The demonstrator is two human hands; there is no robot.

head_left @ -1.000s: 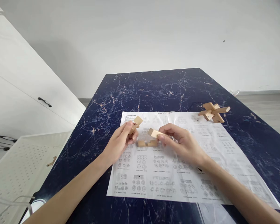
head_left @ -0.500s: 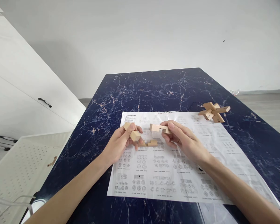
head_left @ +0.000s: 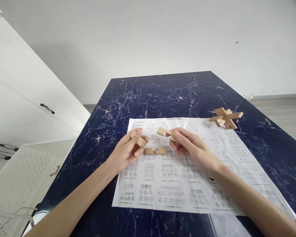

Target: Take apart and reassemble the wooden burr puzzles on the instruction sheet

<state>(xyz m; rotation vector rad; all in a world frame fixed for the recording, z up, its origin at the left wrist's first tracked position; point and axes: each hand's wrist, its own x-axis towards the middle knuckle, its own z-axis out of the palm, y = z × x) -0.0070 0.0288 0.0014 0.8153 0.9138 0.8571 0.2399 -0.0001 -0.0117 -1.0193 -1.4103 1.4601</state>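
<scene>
My left hand [head_left: 129,148] pinches a notched wooden puzzle piece [head_left: 141,142], partly hidden by the thumb and fingers. Across from it, my right hand [head_left: 189,144] grips another notched wooden puzzle piece [head_left: 162,131] by one end; its free end points left, with the notch showing. The two held pieces are apart. Between and below the hands, a third wooden piece [head_left: 160,151] lies on the printed sheet [head_left: 158,181], its notch facing up. That sheet carries rows of small diagrams and lies under both hands.
An assembled wooden cross-shaped puzzle [head_left: 227,118] with numbers sits at the sheet's far right corner. The dark blue marbled table [head_left: 158,95] extends toward the wall. At left stand a white cabinet [head_left: 27,85] and a perforated white surface [head_left: 27,177] with a small wooden thing [head_left: 55,171].
My left hand has turned its piece so a square end faces me. The right hand has turned its piece too, first bringing the notch into view, then tilting it.
</scene>
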